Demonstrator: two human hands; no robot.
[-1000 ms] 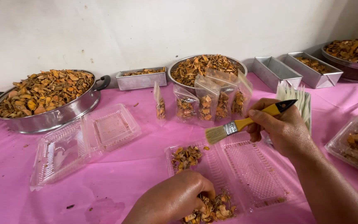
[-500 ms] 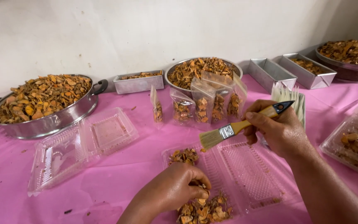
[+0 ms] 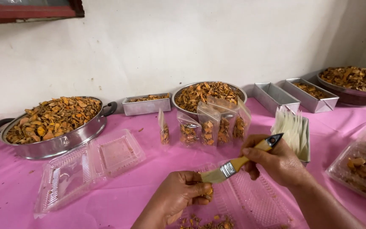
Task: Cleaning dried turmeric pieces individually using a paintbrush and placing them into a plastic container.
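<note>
While both hands grip, right (image 3: pixel 276 163) a brush (image 3: pixel 238 163), left (image 3: pixel 183 193) an orange piece (image 3: pixel 209 191), chips fill the pan (image 3: pixel 51 127).

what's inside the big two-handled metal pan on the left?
The metal pan is heaped to the rim with dried orange-brown slices. The heap covers the pan's bottom, so anything beneath the top layer cannot be seen. Neither hand is near it.

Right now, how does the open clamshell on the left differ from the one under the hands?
The left clamshell lies apart from the hands, with no pieces in it; the near clamshell sits under the left hand and right hand, with orange-brown pieces at its front edge. The left one shows whole; the near one is partly hidden. Both are clear plastic, hinged open on the pink cloth.
</note>
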